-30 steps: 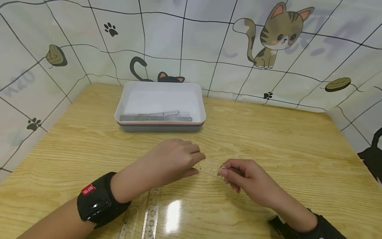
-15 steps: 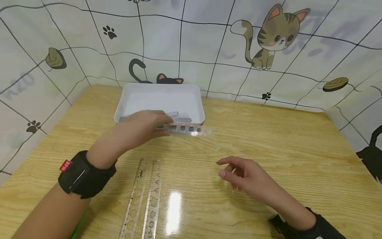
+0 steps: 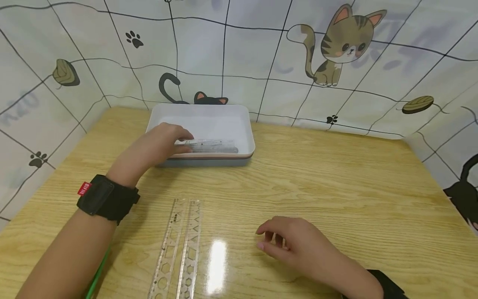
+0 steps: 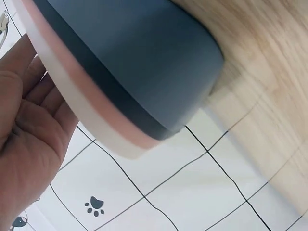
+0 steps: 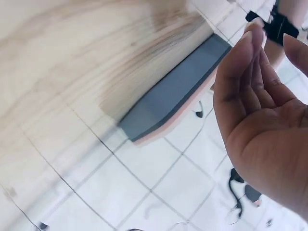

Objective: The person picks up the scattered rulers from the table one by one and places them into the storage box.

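A patterned backdrop (image 3: 257, 54) borders the glossy table (image 3: 336, 178), right hand (image 3: 296, 245) loosely parted, grip unclear in the left hand (image 3: 154, 145).

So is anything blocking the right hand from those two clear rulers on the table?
Nothing visible blocks the right hand from the nearer ruler, but that ruler lies between the hand and the farther one.

Tray (image 3: 220, 124) banded white, pink and blue-grey, transparent rulers (image 3: 192, 232), yellow wood-grain table (image 3: 328, 178), white wall (image 3: 254, 50) with black grid

Both wristbands (image 3: 116, 201) are black; the left bears a red tag (image 3: 84, 188) (lettered).
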Demonstrator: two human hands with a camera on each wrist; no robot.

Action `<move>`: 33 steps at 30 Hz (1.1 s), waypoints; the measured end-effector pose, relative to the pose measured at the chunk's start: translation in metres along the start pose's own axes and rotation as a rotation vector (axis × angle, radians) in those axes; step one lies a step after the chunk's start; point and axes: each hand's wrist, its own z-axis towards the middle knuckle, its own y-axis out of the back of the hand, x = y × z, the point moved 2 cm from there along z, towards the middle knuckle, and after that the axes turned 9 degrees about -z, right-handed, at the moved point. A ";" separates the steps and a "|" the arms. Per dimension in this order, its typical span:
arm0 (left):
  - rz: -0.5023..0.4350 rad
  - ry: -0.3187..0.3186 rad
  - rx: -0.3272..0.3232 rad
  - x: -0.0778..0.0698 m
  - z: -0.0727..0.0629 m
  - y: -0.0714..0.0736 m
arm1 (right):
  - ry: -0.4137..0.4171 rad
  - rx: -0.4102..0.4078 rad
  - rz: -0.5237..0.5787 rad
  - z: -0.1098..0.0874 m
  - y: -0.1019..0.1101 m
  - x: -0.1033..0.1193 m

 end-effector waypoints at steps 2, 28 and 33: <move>0.000 -0.008 0.004 0.005 0.000 0.001 | 0.104 -0.047 -0.164 -0.001 -0.006 0.009; -0.080 0.082 0.060 0.022 0.014 -0.004 | 0.672 -0.091 -0.735 0.012 -0.062 0.070; -0.093 0.098 0.063 0.025 0.013 -0.006 | 0.698 -0.006 -0.714 0.018 -0.069 0.077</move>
